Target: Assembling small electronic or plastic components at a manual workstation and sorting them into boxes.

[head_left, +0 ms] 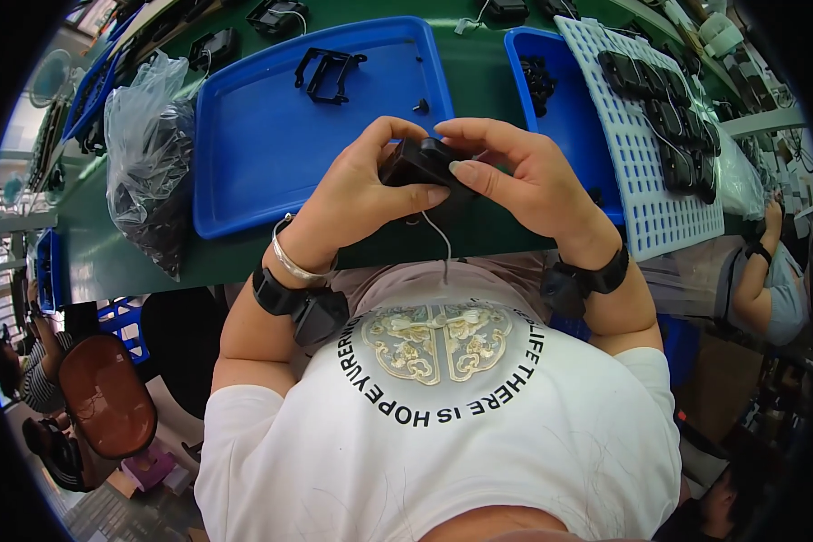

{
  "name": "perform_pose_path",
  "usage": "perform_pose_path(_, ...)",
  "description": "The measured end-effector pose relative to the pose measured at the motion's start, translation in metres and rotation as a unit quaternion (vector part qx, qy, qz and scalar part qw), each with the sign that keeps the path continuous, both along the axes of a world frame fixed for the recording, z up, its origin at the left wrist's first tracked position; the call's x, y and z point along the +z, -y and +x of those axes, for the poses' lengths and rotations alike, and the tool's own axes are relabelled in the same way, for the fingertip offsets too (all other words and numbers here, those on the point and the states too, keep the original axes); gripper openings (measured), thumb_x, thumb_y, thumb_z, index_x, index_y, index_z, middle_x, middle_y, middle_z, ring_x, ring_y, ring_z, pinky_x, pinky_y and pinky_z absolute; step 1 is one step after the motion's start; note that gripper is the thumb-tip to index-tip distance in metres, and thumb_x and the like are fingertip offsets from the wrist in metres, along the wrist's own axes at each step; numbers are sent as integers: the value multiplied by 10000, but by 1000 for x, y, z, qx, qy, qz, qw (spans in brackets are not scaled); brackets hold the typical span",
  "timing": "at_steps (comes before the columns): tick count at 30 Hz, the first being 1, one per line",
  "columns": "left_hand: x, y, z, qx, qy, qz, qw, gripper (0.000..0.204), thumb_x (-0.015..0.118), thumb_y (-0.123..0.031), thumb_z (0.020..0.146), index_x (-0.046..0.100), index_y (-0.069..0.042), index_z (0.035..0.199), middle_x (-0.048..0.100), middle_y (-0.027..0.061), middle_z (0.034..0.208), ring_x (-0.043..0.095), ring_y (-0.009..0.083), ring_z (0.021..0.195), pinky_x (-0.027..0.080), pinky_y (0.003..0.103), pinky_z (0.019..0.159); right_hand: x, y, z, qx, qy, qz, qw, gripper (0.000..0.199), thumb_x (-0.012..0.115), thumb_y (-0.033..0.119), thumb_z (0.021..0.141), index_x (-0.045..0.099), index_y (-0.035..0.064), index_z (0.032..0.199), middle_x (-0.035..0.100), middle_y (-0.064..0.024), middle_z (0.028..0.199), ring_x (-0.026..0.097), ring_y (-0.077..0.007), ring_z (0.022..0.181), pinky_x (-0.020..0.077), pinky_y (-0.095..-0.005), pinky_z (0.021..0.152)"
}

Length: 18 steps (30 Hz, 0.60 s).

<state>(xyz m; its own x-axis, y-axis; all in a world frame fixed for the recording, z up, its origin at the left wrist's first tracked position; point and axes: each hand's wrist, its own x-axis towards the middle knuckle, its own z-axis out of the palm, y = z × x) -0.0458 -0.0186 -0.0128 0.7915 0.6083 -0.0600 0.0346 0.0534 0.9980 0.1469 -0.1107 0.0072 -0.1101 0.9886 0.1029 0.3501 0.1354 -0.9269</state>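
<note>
- I see the black device [418, 164] held up over the near side of the green worktop [477, 81].
- Fingers of the left hand [368, 172] pinch its left end; fingers of the right hand [531, 176] press its right.
- Nearby lie a blue tray [271, 149] and white perforated panel [639, 185].
- I see a brown chair [111, 397] far left.

So the tray [253, 154] is on the table [479, 63], with a bracket [334, 58] toward its far side and a small part [420, 106] near its right edge. Bag [154, 163] is just left of it. Bin [565, 135] goes right — parts pile [537, 86] inside, panel [646, 199] over its right side, units [668, 117] on that. The device [420, 163] is between left hand [357, 176] and right hand [537, 172], by the tray's near right corner.
</note>
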Motion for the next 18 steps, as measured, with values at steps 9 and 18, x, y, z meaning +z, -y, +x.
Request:
perform_pose_path(9, -3, 2, 3, 13, 189, -256, 948, 443, 515, -183, 906, 362, 32, 1263, 603, 133, 1024, 615, 178, 879, 540, 267, 654, -35, 2, -4, -126, -349, -4, 928, 339, 486, 108, 931, 447, -31, 1238, 584, -89, 1094, 582, -120, 938, 468, -220, 803)
perform_pose_path(18, -25, 10, 8, 86, 137, -46, 986, 409, 405, -275, 969, 442, 17, 1253, 610, 61, 915, 591, 102, 740, 490, 200, 584, -41, 5, -23, -185, -324, 56, 926, 352, 453, 115, 947, 411, -32, 1265, 547, -86, 1147, 545, -106, 991, 445, -224, 838)
